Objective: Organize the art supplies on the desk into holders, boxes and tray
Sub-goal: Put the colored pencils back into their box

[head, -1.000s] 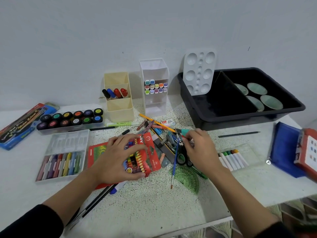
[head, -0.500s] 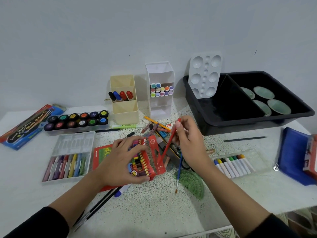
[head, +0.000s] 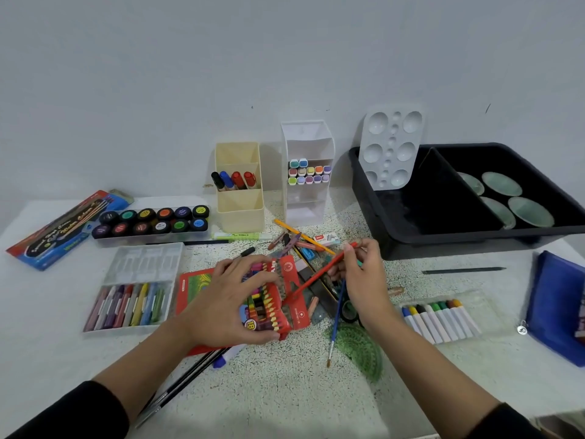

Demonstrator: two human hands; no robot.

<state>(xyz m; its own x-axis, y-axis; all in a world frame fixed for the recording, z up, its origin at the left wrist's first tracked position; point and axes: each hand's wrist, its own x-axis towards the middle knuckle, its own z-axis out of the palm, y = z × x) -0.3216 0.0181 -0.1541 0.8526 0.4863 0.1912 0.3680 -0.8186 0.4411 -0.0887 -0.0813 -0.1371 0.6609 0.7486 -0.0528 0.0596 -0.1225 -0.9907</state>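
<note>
Red pencil is pinched near its upper end by the right hand, tip slanting down-left onto the open flap of the crayon box. Left hand grips that box from above, fingers curled over its far edge, thumb at the near edge, pinning it to the desk.

Step judged: sorting the loose pile between the hands, one stick at a time.

Next move likely calls for a choice of destination — the box itself or the cream holder behind. Either way the pencil must lift over the clutter without dragging the blue-handled brush beside the right wrist.

Room: bare desk lies before the hands, up to the near edge. Black tray stands close on the right — little clearance for the elbow there. Marker set lies just beside the right forearm.
</note>
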